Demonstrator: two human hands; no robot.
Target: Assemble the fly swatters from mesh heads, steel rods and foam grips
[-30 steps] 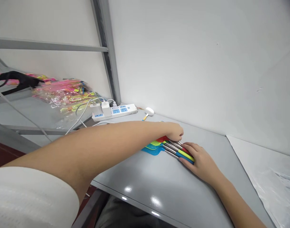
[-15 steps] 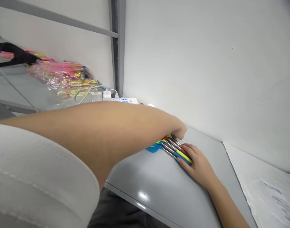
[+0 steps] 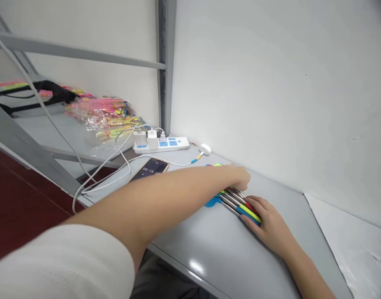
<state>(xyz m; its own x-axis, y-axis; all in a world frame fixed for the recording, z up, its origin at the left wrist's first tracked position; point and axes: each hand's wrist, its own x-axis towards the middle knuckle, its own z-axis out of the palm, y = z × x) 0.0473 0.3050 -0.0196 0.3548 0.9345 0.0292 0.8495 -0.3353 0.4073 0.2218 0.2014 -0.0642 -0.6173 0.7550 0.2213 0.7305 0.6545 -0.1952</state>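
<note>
A row of what look like fly swatters point(image 3: 232, 200), with thin metal shafts, lies slantwise on the grey tabletop point(image 3: 190, 245). Their grips are red, yellow-green and blue. Blue point(image 3: 212, 202) and green parts of their heads show around my left forearm, which hides the rest. My right hand point(image 3: 266, 220) wraps over the grips, thumb at the blue one and fingers over the red one. My left hand point(image 3: 242, 178) reaches across from the left and bends down over the head end of the shafts. Its fingers are hidden behind the wrist.
Beyond my left arm are a phone point(image 3: 151, 167) with a running timer, a white power strip point(image 3: 178, 145), loose white cables point(image 3: 112, 170) and a white earbud-like case point(image 3: 205, 149). Plastic-bagged colourful items point(image 3: 106, 112) lie on a side shelf. White sheeting point(image 3: 349, 236) lies right.
The view has shifted, so the phone, cables and more of the power strip now show. Both hands stay at the row of swatters, with little change in their hold.
</note>
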